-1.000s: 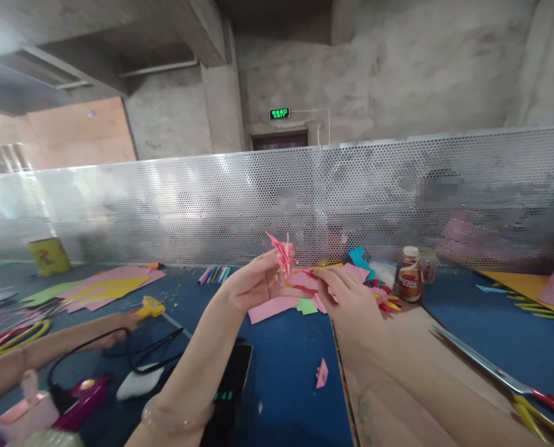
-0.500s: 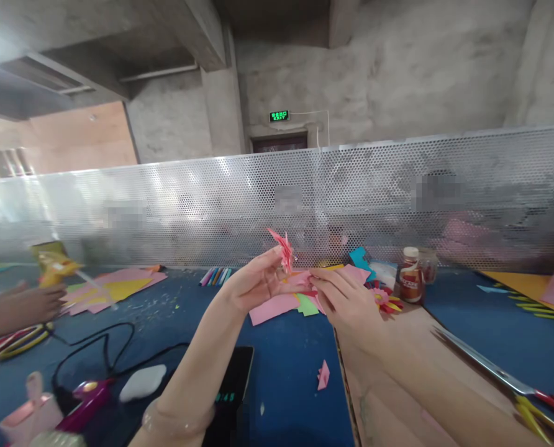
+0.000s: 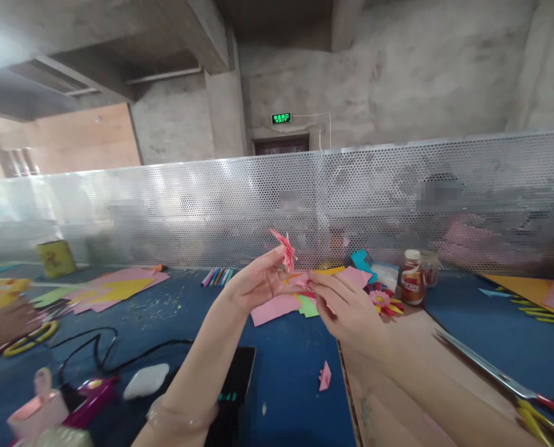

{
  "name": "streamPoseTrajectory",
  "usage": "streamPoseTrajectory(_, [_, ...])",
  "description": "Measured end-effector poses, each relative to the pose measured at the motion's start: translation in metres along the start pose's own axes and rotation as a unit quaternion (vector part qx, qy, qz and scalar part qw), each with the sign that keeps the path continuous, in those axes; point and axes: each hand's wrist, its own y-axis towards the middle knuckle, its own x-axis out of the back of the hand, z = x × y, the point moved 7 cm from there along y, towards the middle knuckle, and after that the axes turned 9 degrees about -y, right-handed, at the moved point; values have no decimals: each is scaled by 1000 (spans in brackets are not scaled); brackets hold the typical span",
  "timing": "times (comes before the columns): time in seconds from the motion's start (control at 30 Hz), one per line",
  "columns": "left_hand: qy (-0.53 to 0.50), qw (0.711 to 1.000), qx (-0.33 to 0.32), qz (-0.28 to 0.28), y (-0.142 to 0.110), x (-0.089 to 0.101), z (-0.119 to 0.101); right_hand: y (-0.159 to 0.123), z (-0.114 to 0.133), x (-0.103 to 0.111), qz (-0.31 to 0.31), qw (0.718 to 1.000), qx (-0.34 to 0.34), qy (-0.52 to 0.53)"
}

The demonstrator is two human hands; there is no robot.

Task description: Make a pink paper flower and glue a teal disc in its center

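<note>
My left hand [image 3: 253,282] is raised over the blue table [image 3: 286,366] and pinches a small folded pink paper piece [image 3: 284,247] that sticks up above its fingers. My right hand [image 3: 346,307] meets it from the right, fingertips closed on the lower part of the same pink paper. Under the hands lie a pink sheet [image 3: 274,308] and a green scrap [image 3: 308,305]. A small pink paper scrap [image 3: 324,375] rests on the table below my right forearm.
A co-worker's hand [image 3: 0,320] with a yellow glue gun [image 3: 4,290] is at the far left. Black cable [image 3: 95,354], phone [image 3: 233,397], purple tool [image 3: 88,400], markers [image 3: 216,276], glue bottle [image 3: 412,285], paper flower [image 3: 383,300], scissors [image 3: 528,397], cardboard [image 3: 426,335] and a perforated metal screen [image 3: 165,211] surround me.
My hands stay together on the pink paper, with the right fingers shifting slightly. The co-worker's hand with the glue gun has moved from the table's middle left out to the far left edge.
</note>
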Motion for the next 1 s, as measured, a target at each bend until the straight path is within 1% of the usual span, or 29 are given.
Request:
streamPoseTrajectory(0.17, [12, 1000, -2, 6, 0, 0, -1, 1, 0, 0, 20, 999, 38, 32])
streamPoseTrajectory(0.23, [13, 1000, -3, 8, -1, -1, -1, 3, 0, 2, 15, 998, 35, 56])
streamPoseTrajectory(0.33, [12, 1000, -1, 4, -2, -2, -1, 4, -5, 4, 3, 995, -16, 100])
streamPoseTrajectory(0.43, [7, 1000, 5, -8, -3, -3, 0, 4, -11, 1, 17, 987, -91, 131])
streamPoseTrajectory(0.5, [1, 1000, 7, -15, -4, -4, 0, 5, -13, 0, 21, 982, -127, 140])
streamPoseTrajectory(0.6, [-4, 1000, 11, -13, -4, -6, 1, 8, -12, 6, 3, 979, -140, 147])
streamPoseTrajectory(0.73, [24, 1000, 6, -5, -4, -7, 1, 10, -12, 10, -14, 972, -160, 172])
streamPoseTrajectory(0.83, [48, 999, -11, -2, -3, -8, 0, 7, -15, 9, -16, 966, -178, 184])
streamPoseTrajectory(0.9, [75, 997, -31, -5, -3, -8, -1, 4, -22, 8, -12, 958, -219, 186])
streamPoseTrajectory(0.97, [138, 988, -70, -21, -3, -10, -4, 2, -32, 10, -19, 941, -275, 194])
streamPoseTrajectory(1.0, [192, 976, -98, -35, -4, -11, -7, 2, -36, 13, -29, 934, -295, 200])
